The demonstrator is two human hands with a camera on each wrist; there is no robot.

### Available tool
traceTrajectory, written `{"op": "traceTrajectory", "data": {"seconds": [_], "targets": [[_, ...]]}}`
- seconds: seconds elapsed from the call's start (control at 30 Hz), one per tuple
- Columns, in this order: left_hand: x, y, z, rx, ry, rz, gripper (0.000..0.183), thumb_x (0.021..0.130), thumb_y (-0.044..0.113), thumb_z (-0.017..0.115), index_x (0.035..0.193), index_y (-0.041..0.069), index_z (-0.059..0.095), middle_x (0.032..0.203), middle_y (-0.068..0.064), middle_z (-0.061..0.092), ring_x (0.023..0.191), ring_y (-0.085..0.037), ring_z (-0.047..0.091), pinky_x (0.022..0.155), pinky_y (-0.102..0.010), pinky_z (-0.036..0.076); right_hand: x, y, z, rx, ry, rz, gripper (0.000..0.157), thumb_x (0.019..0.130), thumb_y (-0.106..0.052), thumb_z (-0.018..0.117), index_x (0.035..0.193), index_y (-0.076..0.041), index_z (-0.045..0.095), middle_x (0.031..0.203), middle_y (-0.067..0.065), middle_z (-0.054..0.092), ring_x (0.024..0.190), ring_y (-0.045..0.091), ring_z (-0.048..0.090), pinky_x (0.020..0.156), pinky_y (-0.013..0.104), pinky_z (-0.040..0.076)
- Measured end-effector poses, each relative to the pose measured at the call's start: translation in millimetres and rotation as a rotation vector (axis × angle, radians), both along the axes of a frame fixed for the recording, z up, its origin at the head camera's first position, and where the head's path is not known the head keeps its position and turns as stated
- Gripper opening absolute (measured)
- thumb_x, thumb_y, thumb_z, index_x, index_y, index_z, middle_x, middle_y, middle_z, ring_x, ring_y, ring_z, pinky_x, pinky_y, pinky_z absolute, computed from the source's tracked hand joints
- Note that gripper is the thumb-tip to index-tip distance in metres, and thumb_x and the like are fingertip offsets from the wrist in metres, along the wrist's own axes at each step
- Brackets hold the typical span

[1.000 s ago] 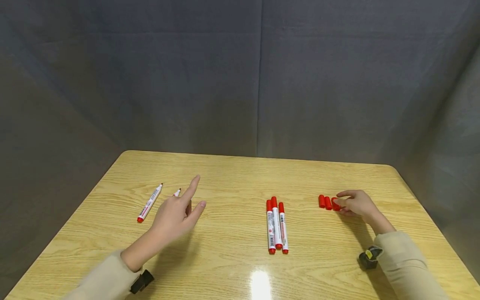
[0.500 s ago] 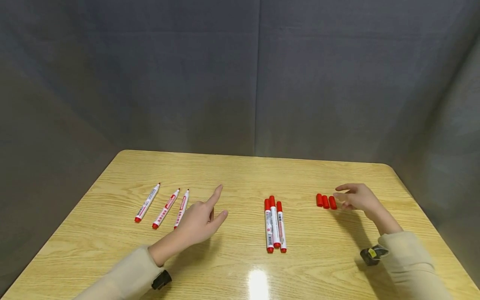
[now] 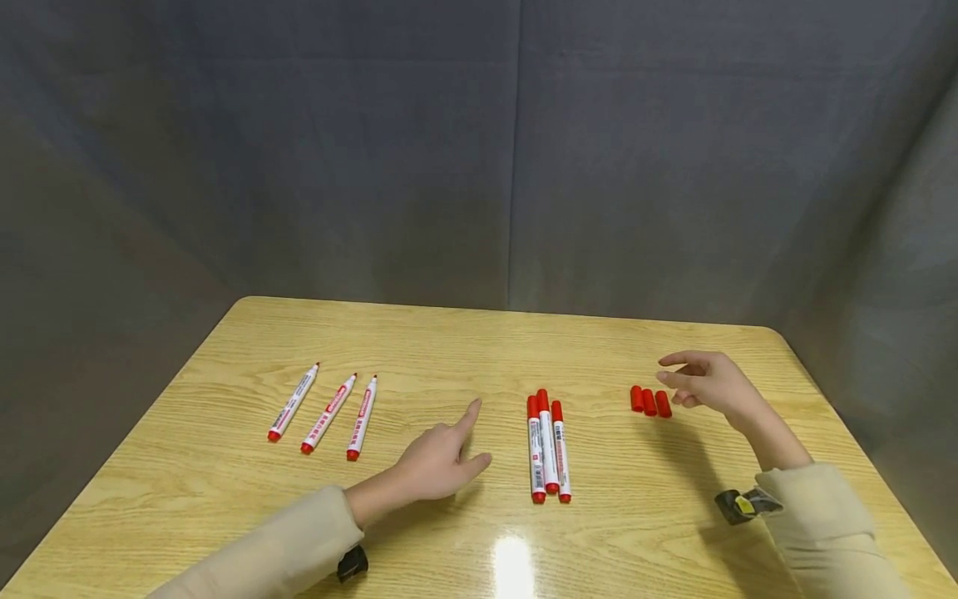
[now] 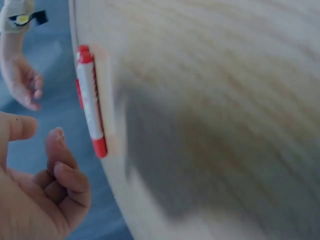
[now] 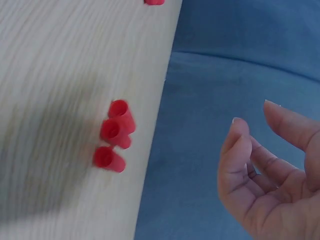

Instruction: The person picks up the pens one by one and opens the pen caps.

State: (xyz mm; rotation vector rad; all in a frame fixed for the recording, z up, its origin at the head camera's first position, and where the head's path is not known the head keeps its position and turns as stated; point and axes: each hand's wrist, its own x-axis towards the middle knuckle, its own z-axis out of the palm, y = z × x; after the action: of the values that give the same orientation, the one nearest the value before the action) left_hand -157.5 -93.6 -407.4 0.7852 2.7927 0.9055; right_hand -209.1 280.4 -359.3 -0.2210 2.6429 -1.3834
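My left hand hovers over the table left of three capped red markers, with index finger and thumb apart and the other fingers loosely curled. It holds nothing. In the left wrist view, a capped marker lies beyond its fingertips. My right hand is raised just right of three red marker caps and is empty, its thumb and index finger apart. The right wrist view shows the caps lying on their sides with open ends visible. Three uncapped markers lie on the left side, tips pointing away.
The wooden table has rounded far corners. A dark grey curtain hangs behind it and along both sides. Light glares on the table near the front edge.
My left hand has moved right and nearer, from over the uncapped markers towards the capped ones, uncovering them. The right hand has let go of the rightmost cap and lifted away.
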Motion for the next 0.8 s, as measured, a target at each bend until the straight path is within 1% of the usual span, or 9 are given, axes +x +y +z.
{"op": "traceTrajectory", "data": {"seconds": [0.13, 0.3, 0.47, 0.63, 0.73, 0.8], "targets": [[1.2, 8, -6.1, -0.051, -0.03, -0.015, 0.077, 0.086, 0.031, 0.059, 0.143, -0.003, 0.019, 0.039, 0.013, 0.027, 0.031, -0.001, 0.021, 0.031, -0.015, 0.019, 2.7, -8, 5.2, 0.003, 0.017, 0.025, 0.051, 0.089, -0.023, 0.059, 0.123, 0.013, 0.045, 0.079, 0.008, 0.057, 0.061, 0.013, 0.056, 0.061, 0.027, 0.05], [1.6, 18, -10.2, -0.109, -0.047, -0.036, 0.084, 0.083, 0.035, 0.061, 0.143, -0.003, 0.017, 0.041, 0.012, 0.026, 0.033, -0.001, 0.02, 0.031, -0.015, 0.017, 4.9, -16, 11.1, 0.024, 0.04, 0.032, 0.049, 0.089, -0.022, 0.059, 0.123, 0.011, 0.047, 0.078, 0.012, 0.057, 0.06, 0.014, 0.054, 0.062, 0.028, 0.05], [1.4, 31, -14.3, -0.162, -0.069, -0.034, 0.092, 0.078, 0.041, 0.065, 0.144, -0.001, 0.016, 0.041, 0.012, 0.026, 0.032, -0.001, 0.019, 0.031, -0.015, 0.017, 5.9, -23, 15.6, 0.039, 0.066, 0.044, 0.048, 0.089, -0.022, 0.06, 0.123, 0.01, 0.048, 0.079, 0.011, 0.058, 0.061, 0.015, 0.056, 0.061, 0.028, 0.05], [0.4, 46, -19.8, -0.206, -0.065, -0.025, 0.1, 0.074, 0.048, 0.067, 0.144, -0.001, 0.016, 0.045, 0.009, 0.032, 0.036, -0.004, 0.025, 0.032, -0.018, 0.021, 6.1, -29, 22.2, 0.034, 0.095, 0.059, 0.047, 0.089, -0.021, 0.059, 0.122, 0.009, 0.049, 0.082, 0.011, 0.058, 0.062, 0.016, 0.057, 0.06, 0.029, 0.05], [0.1, 54, -22.9, -0.233, -0.061, -0.014, 0.103, 0.072, 0.052, 0.067, 0.144, 0.0, 0.016, 0.047, 0.006, 0.036, 0.04, -0.006, 0.029, 0.033, -0.021, 0.024, 5.8, -33, 25.6, 0.028, 0.1, 0.064, 0.046, 0.089, -0.021, 0.059, 0.122, 0.009, 0.049, 0.083, 0.012, 0.059, 0.062, 0.016, 0.057, 0.06, 0.029, 0.05], [0.1, 59, -24.3, -0.242, -0.057, -0.011, 0.104, 0.071, 0.053, 0.067, 0.145, 0.0, 0.015, 0.048, 0.005, 0.037, 0.041, -0.006, 0.03, 0.034, -0.022, 0.025, 5.4, -34, 26.8, 0.026, 0.103, 0.067, 0.045, 0.089, -0.021, 0.059, 0.122, 0.009, 0.05, 0.083, 0.012, 0.059, 0.062, 0.016, 0.057, 0.06, 0.029, 0.05]]}}
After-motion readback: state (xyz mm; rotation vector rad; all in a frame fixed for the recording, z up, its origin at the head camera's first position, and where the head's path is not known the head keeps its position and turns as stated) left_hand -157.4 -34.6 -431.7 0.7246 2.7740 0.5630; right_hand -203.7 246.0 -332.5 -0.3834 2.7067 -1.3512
